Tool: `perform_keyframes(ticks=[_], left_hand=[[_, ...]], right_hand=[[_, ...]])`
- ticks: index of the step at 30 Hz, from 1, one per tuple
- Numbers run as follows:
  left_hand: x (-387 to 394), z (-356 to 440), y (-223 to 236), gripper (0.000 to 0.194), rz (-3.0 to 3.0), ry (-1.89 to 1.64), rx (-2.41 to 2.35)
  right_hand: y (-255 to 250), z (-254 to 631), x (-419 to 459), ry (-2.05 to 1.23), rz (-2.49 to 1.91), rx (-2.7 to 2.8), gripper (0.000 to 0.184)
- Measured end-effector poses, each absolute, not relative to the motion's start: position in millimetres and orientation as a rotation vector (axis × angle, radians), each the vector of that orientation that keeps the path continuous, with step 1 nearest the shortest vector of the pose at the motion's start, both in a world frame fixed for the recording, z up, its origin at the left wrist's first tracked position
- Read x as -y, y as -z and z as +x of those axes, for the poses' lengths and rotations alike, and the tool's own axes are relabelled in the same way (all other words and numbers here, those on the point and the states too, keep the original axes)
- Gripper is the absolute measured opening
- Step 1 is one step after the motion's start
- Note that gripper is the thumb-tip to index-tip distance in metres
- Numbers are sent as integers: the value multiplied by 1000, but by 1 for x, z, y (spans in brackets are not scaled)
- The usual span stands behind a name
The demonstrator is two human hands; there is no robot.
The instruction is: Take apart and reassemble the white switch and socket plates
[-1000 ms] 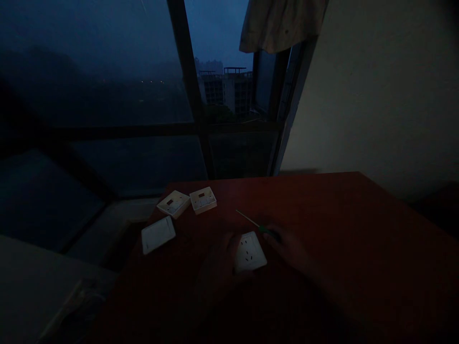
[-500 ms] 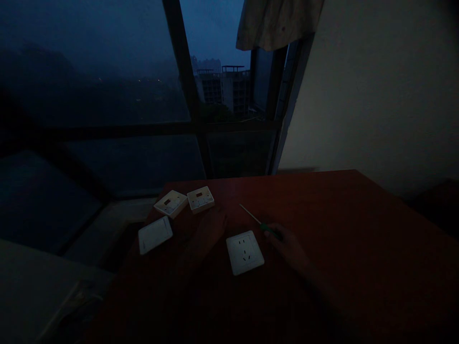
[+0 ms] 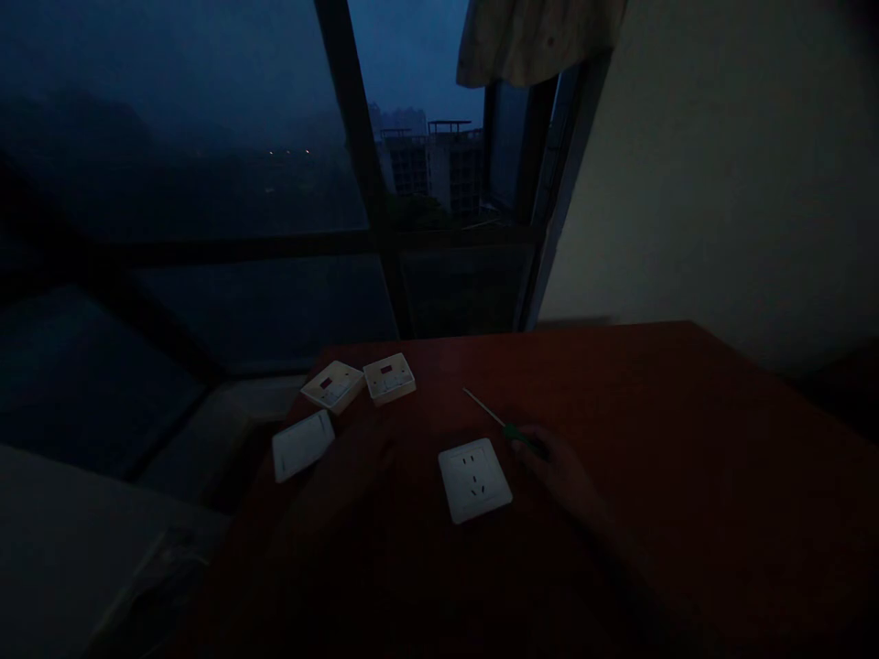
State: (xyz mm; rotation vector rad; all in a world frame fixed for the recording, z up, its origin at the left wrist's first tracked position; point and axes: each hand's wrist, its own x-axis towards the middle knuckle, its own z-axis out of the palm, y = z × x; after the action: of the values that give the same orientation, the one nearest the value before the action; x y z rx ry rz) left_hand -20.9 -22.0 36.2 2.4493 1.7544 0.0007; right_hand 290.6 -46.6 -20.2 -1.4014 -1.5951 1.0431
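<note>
My right hand [image 3: 555, 465] is closed around the green handle of a screwdriver [image 3: 516, 437], whose thin shaft points up and left over the table. Left of that hand, a white socket faceplate [image 3: 475, 480] lies with its slots facing up. My left hand [image 3: 367, 448] is dark and blurred, near a white plate [image 3: 303, 445] at the table's left side; its fingers cannot be made out clearly. Beyond it lie two white back boxes, one at the left [image 3: 333, 385] and one at the right [image 3: 389, 378], close together with their open sides up.
The reddish-brown table [image 3: 618, 394] stands against a wide dark-framed window [image 3: 267, 238]. A pale wall [image 3: 721, 183] rises at the right, and a short curtain [image 3: 536, 41] hangs at the top. The room is very dim.
My left hand has moved left and toward me, away from the right back box and closer to the white plate. My right hand still holds the screwdriver. The view has shifted slightly.
</note>
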Motion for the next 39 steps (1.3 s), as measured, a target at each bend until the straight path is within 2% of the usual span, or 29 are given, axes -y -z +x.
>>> perform_keyframes(ticks=[6,13,21,25,31,36,39], left_hand=[[-21,-17,-47,27,2520,-217,-1925],[-42,-6,-33,25,2496,-171,-1863],[-41,63,-37,20,2503,-181,-1437],[-35,107,-31,28,2484,-227,-1235],[-14,133,-33,22,2463,-339,-1009],[4,109,-49,32,2400,-498,-1064],[22,87,-50,55,2331,-529,-1268]], right_hand=[[23,293,48,-1112,-1411,1508,36],[18,291,51,-1183,-1391,1336,39],[14,293,48,-1110,-1443,1235,35],[11,302,44,-980,-1587,1262,37],[14,312,33,-776,-1760,1368,40],[18,314,22,-684,-1852,1445,32],[16,315,21,-676,-1883,1482,28]])
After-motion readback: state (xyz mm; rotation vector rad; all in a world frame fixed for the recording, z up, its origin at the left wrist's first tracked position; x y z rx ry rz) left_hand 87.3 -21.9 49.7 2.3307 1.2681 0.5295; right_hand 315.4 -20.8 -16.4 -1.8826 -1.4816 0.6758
